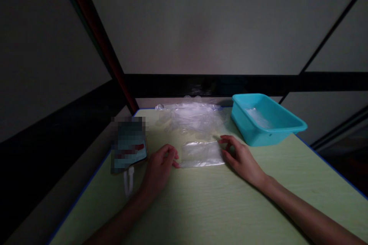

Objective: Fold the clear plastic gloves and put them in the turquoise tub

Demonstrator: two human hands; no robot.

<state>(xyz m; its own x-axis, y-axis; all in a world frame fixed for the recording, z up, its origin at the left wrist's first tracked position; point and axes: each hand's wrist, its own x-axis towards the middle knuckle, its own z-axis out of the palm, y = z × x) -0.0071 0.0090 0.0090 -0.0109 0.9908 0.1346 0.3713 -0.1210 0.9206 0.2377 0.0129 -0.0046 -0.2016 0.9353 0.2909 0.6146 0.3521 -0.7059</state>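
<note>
A flat, folded piece of clear plastic film (202, 154) lies on the table in front of me. At its left end is my left hand (161, 164), fingers curled and closed, with the fingertips at the film's near left corner. My right hand (240, 160) rests at the other end, thumb and fingers apart, fingertips touching the film's right edge. Just beyond lies a loose, crumpled pile of thin clear plastic pieces (194, 116), some with rounded ends. Their exact kind is hard to make out in the dim light.
A turquoise plastic basin (276, 138) stands at the back right with clear plastic (257, 116) inside. On the left, a pixelated phone-like device (130, 147) has a white cable (128, 183) beside it. The pale green table (198, 206) has blue edges; a panelled wall (201, 26) rises behind.
</note>
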